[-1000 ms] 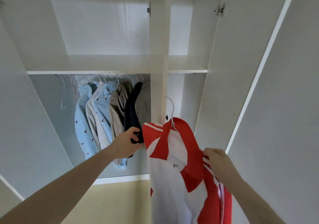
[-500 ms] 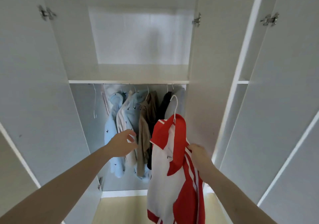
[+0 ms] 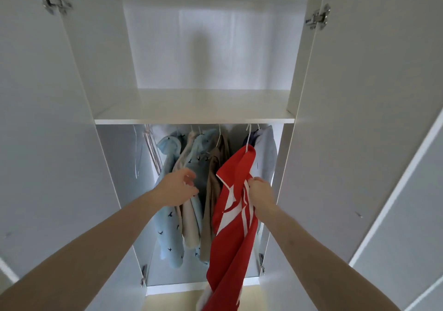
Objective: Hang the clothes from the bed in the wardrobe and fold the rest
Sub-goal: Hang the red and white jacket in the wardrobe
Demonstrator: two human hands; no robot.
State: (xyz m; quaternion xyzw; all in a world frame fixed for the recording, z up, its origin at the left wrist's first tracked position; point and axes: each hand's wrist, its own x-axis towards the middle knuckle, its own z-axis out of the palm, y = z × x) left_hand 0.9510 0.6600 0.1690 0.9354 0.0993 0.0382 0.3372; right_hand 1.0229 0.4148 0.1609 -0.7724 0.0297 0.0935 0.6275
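A red and white shirt (image 3: 231,227) hangs on a white hanger (image 3: 248,135) inside the open wardrobe (image 3: 194,119), its hook up near the rail under the shelf. My right hand (image 3: 260,192) grips the shirt at its shoulder. My left hand (image 3: 178,187) reaches in with loosely spread fingers and touches the hung clothes: light blue patterned shirts (image 3: 171,217), a cream one (image 3: 190,219) and a tan one (image 3: 213,191). Whether the hook sits on the rail is hidden by the shelf edge.
A pale shirt (image 3: 266,152) and a dark garment (image 3: 248,140) hang right of the red one. Empty hangers (image 3: 151,150) hang at the left end. Both wardrobe doors (image 3: 45,143) stand open beside my arms. Another white door (image 3: 407,191) is on the right.
The red shirt has moved up and deeper into the wardrobe, between the tan shirt and the pale one. My left hand shifted onto the blue and cream shirts. The camera came closer.
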